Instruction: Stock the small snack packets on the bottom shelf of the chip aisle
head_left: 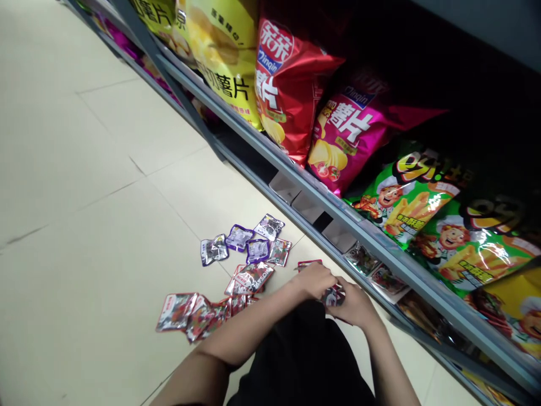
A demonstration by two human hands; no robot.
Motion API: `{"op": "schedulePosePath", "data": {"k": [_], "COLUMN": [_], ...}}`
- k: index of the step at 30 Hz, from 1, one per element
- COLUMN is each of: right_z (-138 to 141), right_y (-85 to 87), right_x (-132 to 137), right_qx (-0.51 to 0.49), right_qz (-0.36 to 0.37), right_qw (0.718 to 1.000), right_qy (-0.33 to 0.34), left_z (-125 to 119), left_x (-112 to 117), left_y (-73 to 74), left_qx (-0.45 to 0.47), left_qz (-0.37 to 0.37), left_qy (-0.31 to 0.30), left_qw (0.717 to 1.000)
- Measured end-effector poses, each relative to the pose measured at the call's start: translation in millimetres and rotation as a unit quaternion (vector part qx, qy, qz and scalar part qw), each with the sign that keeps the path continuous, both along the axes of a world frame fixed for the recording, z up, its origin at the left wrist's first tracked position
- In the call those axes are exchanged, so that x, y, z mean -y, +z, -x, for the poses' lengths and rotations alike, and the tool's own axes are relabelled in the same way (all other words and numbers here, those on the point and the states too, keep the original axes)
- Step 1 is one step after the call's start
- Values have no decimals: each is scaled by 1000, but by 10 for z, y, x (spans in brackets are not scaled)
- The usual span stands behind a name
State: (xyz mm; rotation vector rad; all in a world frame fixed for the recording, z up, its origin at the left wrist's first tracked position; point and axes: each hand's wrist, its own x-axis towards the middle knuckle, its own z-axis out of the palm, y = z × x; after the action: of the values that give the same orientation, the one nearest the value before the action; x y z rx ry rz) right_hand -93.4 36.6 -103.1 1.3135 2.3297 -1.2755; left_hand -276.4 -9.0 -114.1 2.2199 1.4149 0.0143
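My left hand (313, 280) and my right hand (354, 305) meet low over the floor, both closed on small red snack packets (333, 295) held between them. Another red packet edge (308, 263) shows just beyond my left hand. Several small packets lie loose on the cream floor tiles: purple ones (247, 242) farther away, red ones (251, 277) in the middle and more red ones (190, 313) to the left. My dark trouser leg (304, 361) sits under my forearms.
A grey store shelf (296, 169) runs diagonally on the right, holding big crisp bags: yellow (224, 51), red (287, 84), magenta (350, 129), green (406, 197). Small packets (363, 259) fill the bottom shelf. Tiled floor (84, 169) spreads to the left.
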Motion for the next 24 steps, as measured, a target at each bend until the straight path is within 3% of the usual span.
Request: {"op": "schedulePosePath", "data": {"k": [2,4,6,8,10,13,16,18,20,24], "right_z": [34,16,-63,-178,-302,-472,-626,-728,-828,-980], "right_y": [-175,-372,-538,-649,-721,-839,-1017,-1137,-1225,-1299], "right_x": [26,41,67,120,201,339,449,493,519,551], "right_qx": [-8,-70,-135,-173,-189,-205,-216,-206,-179,-170], "right_qz": [-6,109,231,288,295,292,277,267,262,249], "right_qw": [1000,990,959,929,912,881,833,809,801,797], "right_qy": [-26,-57,-97,-153,-212,-312,-428,-480,-508,-523], "left_z": [-64,-54,21,145,296,495,562,534,489,440], "left_x": [-52,-97,-128,-137,-110,19,234,389,531,788], "left_y": [-30,-71,-158,-328,-596,-1124,-1612,-1808,-1884,-1860], "left_qx": [7,17,41,115,252,413,394,377,391,441], "left_qz": [0,-10,-17,5,87,254,316,330,312,278], "left_qy": [-3,16,55,119,168,191,316,380,395,375], "left_qw": [1000,1000,997,986,949,853,803,778,771,766]}}
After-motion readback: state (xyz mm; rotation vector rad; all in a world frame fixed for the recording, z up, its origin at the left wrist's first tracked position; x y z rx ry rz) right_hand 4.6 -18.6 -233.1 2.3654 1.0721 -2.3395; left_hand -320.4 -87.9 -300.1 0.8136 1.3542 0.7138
